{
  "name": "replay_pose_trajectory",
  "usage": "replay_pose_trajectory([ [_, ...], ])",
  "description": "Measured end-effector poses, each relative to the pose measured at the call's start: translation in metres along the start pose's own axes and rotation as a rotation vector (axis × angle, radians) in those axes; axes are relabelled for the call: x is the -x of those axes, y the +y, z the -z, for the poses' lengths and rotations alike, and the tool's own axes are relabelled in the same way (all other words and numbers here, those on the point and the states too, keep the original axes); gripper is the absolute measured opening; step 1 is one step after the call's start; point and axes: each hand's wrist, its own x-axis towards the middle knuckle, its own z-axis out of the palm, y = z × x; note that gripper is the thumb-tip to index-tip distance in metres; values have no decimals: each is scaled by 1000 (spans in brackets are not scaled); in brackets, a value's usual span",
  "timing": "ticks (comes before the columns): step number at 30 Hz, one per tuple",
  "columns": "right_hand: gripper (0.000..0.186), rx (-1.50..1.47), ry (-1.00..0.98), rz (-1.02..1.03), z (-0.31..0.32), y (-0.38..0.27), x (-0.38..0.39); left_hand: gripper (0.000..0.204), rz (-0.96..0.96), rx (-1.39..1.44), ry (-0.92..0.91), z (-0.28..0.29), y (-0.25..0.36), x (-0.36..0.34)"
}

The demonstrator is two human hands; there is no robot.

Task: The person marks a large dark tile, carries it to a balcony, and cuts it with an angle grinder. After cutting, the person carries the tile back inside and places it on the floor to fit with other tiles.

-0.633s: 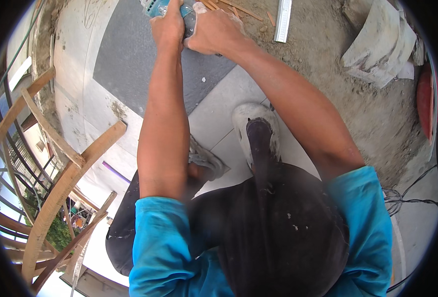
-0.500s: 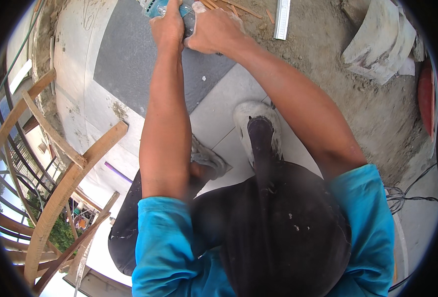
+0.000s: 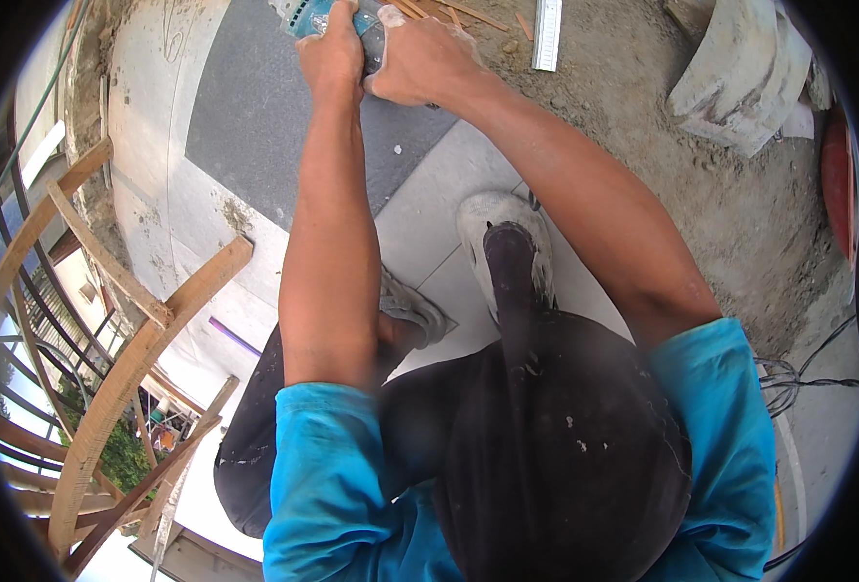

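Left hand (image 3: 332, 56) and right hand (image 3: 427, 60) have shifted slightly back over the grey slab (image 3: 253, 116). The blue power tool (image 3: 306, 19) lies between them, the fingers of both clamped on its housing.

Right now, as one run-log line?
left hand: grips blue tool | right hand: grips blue tool | below: dark slab | on dirt: white strip

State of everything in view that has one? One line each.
Left hand: closed on the tool
Right hand: closed on the tool
Teal power tool: held two-handed, cut off by picture edge; on/off can't be told
Dark grey slab: lying flat, dusty
Silvery straightedge: lying on dirt
Black cable: loosely looped
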Motion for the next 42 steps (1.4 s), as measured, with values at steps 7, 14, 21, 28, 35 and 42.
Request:
replay_pose_trajectory([
  [7,74,-1,-21,-11,0,1,4,60,-24,-29,-10,2,-6,-1],
  [14,75,4,-7,-18,0,3,7,61,-26,-12,-13,1,-5,4],
  [21,73,-13,18,11,-2,4,9,61,-3,-17,-6,0,-5,7],
  [28,71,4,64,15,-8,10,8,56,-23,-28,8,-2,-6,9],
  [35,72,17,100,38,-15,16,7,56,-20,-25,13,-3,-8,11],
  [42,73,2,90,18,-12,16,13,59,-41,-37,14,-3,-10,17],
])
